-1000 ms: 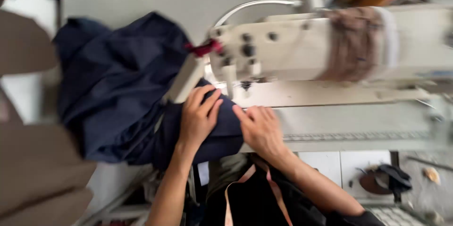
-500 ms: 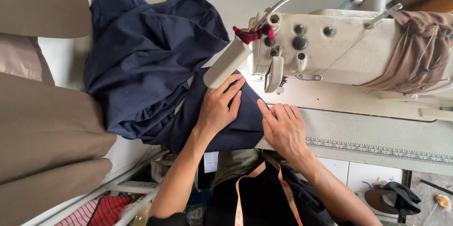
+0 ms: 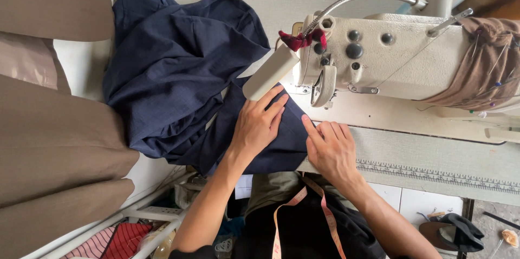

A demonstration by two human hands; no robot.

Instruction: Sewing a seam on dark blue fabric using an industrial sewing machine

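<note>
Left hand slid lower; two hands flatten one navy cloth.

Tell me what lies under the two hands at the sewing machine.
Dark navy fabric lies under the left hand and the fingers of the right hand, spread on the machine bed. The needle area is hidden.

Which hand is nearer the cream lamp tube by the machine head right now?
Left. The left hand lies flat on the navy fabric, fingertips just under the lamp tube. The right hand sits further along the machine bed, index finger on the fabric edge.
</note>
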